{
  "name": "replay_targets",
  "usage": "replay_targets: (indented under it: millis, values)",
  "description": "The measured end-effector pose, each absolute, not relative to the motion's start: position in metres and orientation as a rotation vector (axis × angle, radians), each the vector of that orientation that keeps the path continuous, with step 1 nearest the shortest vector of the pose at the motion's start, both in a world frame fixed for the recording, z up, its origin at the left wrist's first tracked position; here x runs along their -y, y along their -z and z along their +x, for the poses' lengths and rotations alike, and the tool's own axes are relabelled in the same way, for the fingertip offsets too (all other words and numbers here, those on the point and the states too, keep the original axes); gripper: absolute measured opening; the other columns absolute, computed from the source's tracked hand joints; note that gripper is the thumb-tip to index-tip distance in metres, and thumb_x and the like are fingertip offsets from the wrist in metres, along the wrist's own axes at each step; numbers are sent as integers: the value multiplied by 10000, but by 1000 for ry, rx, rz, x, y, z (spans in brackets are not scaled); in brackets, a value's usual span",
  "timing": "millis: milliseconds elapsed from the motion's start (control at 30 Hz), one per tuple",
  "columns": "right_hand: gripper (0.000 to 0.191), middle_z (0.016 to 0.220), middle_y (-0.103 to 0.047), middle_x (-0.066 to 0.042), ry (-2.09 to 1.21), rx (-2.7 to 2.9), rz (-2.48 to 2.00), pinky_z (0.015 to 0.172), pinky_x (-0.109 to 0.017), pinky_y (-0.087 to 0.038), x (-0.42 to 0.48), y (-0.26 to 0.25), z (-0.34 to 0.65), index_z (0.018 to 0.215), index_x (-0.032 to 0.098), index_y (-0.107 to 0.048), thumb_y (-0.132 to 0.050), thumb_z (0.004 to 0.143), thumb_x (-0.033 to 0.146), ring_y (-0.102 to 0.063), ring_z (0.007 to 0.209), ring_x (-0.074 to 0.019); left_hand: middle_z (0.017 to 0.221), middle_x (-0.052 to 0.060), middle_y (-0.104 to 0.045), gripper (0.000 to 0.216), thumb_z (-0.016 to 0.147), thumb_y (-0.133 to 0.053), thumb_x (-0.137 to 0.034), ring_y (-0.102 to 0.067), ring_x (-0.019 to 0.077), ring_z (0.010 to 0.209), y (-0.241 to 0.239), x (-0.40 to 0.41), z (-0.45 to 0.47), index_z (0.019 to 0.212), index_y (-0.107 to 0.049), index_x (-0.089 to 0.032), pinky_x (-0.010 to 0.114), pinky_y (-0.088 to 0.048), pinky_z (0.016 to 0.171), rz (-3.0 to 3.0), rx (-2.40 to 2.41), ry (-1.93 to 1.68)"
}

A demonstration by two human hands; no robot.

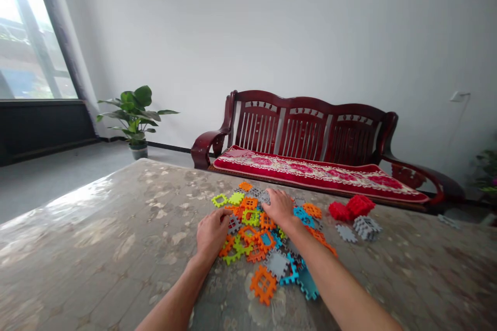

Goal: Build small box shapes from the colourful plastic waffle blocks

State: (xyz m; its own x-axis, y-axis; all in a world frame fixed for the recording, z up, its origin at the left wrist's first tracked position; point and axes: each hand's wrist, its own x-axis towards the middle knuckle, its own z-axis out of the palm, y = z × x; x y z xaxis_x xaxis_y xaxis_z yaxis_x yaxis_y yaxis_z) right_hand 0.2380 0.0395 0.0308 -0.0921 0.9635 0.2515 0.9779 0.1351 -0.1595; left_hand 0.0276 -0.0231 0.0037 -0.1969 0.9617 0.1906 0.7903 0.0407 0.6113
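Observation:
A loose pile of notched plastic building tiles lies on the table, with orange window tiles (263, 284), lime-green tiles (250, 217), blue tiles (308, 283) and grey tiles (276, 262). My left hand (212, 231) rests at the pile's left side, its fingers curled inward beside a dark grey tile (234, 224); whatever lies under the fingertips is hidden. At the far side of the pile my right hand (279, 208) reaches over, fingers bent down on a grey tile (264, 197). My right forearm covers part of the pile's right side.
Right of the pile stand red tile stacks (360, 207), a grey tile stack (367, 228) and a single grey tile (346, 233). A patterned cloth covers the table (97, 248). Beyond it are a wooden bench (303, 126) with a red cushion and a potted plant (135, 114).

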Motion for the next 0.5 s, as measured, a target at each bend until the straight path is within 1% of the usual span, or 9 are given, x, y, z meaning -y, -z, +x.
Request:
replay_targets:
  millis: [67, 133, 300, 433, 500]
  values:
    - [481, 1234, -645, -82, 61, 2061, -1844, 941, -313, -415, -35, -32, 248, 1304, 218, -531, -556, 829, 291, -584, 1100, -218, 1062, -6, -751, 320, 852, -445, -282, -666, 186, 970, -6, 24, 28, 987, -735, -288, 266, -446, 835, 1792, -2052, -895]
    - [512, 1266, -620, -82, 14, 1956, -1765, 931, -297, -436, -30, -31, 264, 1320, 208, -514, -555, 813, 268, -591, 1096, -206, 1049, -4, -754, 324, 853, -442, -284, -668, 185, 965, -7, 25, 28, 988, -736, -286, 261, -448, 830, 1800, -2053, -886]
    - [510, 1203, -617, -106, -80, 1713, -1639, 914, -334, -484, -1, -15, 333, 1251, 171, -552, -545, 745, 228, -595, 1076, -222, 1030, -9, -762, 325, 859, -438, -302, -676, 183, 950, -10, 26, 28, 985, -738, -288, 250, -457, 805, 1826, -2062, -853]
    - [520, 1151, -617, -99, 3, 1597, -1680, 905, -373, -503, 36, 3, 393, 1226, 185, -565, -530, 708, 209, -594, 1075, -240, 1040, -12, -762, 319, 859, -447, -315, -677, 184, 951, -11, 25, 28, 988, -737, -295, 244, -458, 788, 1829, -2076, -843]
    - [508, 1163, -602, -106, 86, 1581, -1700, 913, -374, -503, 56, 10, 415, 1219, 180, -565, -497, 715, 183, -587, 1087, -241, 1043, -8, -761, 325, 858, -443, -315, -679, 188, 938, -11, 25, 28, 988, -740, -292, 246, -461, 775, 1830, -2084, -832]
